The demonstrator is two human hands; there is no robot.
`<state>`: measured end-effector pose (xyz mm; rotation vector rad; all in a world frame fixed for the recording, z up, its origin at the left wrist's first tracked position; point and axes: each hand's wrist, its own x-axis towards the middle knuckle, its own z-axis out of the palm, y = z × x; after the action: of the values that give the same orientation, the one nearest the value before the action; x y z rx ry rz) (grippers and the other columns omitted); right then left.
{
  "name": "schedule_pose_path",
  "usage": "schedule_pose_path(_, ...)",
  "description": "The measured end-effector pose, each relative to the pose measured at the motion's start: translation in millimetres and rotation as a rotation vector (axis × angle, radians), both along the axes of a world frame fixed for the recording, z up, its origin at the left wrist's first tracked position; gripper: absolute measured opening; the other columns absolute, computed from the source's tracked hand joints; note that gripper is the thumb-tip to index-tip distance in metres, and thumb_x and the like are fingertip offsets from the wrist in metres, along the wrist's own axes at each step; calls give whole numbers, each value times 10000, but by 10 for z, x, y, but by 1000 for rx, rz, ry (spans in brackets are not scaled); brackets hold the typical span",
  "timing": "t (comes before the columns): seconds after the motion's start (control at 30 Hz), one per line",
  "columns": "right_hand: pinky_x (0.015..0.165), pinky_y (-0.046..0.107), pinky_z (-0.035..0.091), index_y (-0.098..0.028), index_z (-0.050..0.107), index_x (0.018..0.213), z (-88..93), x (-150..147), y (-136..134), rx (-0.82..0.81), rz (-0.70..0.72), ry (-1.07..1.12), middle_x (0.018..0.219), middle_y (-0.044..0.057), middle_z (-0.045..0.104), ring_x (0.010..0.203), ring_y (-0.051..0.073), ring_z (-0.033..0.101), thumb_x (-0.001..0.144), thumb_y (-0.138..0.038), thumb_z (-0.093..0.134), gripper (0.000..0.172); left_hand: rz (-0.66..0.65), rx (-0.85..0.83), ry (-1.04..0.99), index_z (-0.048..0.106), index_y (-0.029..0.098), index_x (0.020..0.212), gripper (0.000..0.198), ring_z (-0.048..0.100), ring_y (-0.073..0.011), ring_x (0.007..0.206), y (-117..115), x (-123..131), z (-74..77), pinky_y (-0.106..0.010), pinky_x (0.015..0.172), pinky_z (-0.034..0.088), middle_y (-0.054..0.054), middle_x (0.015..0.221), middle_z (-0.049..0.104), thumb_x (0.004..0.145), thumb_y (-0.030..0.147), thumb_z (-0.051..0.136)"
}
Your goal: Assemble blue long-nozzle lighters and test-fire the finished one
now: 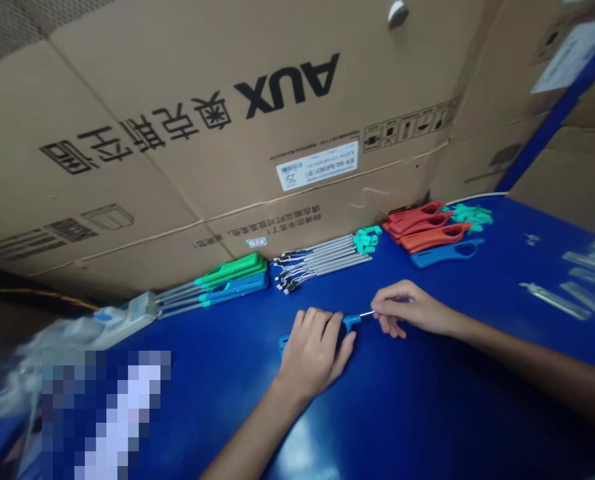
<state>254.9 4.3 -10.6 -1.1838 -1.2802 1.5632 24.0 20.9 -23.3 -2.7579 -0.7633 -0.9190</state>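
Observation:
My left hand lies over a blue lighter handle on the blue table, its fingers closed round it. Only the handle's two ends show past the hand. From its right end a thin metal rod sticks out towards my right hand. The right thumb and fingers pinch the rod's far end; whether it is a tool or a part of the lighter I cannot tell. Behind the hands lies a row of grey metal tubes with thin wires and black ends, beside small teal caps.
At left, green lighters and blue lighters with long tubes rest near a power strip. Red handles, an orange handle, a blue handle and teal pieces lie back right. A cardboard wall stands behind; clear plastic pieces lie right.

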Motion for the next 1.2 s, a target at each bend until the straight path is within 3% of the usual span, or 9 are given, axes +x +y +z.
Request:
schedule_pose_path(0.3,446,194,456,-148,644,695,-23,-11,-100,63,-25,-159,594,23,654,489,96,578,782,-412,662,279,-33,-33,-14,585,110,1082,202,601,-239,793,17,56,39,-374,679,457,-119,902,684,927,236,553)
schedule_pose_path(0.47,418,180,420,-153,632,692,-37,-8,-141,101,-16,-249,537,-9,614,445,81,540,774,-324,639,190,-57,-44,1,606,120,1045,194,605,-228,790,17,31,18,-368,687,470,-112,904,690,936,262,533)
schedule_pose_path(0.63,428,181,421,-138,619,693,-21,-31,-158,147,-15,-328,525,-44,567,438,70,515,865,-303,613,239,-53,-80,33,623,128,1026,238,600,-234,833,-54,-12,0,-385,744,483,-111,944,695,955,316,498)
schedule_pose_path(0.83,614,260,545,-124,627,1029,-4,-113,-109,231,36,-421,910,27,655,701,112,626,957,-345,579,238,45,-71,17,613,128,1008,229,615,-224,846,-217,-55,-9,-381,761,501,-107,939,684,961,305,475)
schedule_pose_path(0.93,659,288,559,-130,621,1087,-30,-120,-103,295,58,-441,994,49,657,775,135,643,953,-341,584,253,58,-64,31,612,134,992,225,614,-220,832,-218,-55,-4,-377,749,507,-101,919,682,955,313,480)
schedule_pose_path(1.07,601,253,527,-120,635,940,-80,-79,-174,363,83,-459,840,6,643,666,106,607,943,-336,598,219,-4,-88,69,614,140,963,200,612,-215,814,-196,-48,15,-376,747,509,-90,900,688,946,301,496)
schedule_pose_path(1.2,532,198,420,-128,639,694,-68,-54,-229,427,83,-462,614,-39,582,551,77,519,847,-183,620,164,-81,-100,72,617,141,1000,182,612,-220,823,-176,-47,25,-380,754,506,-102,923,696,946,275,508)
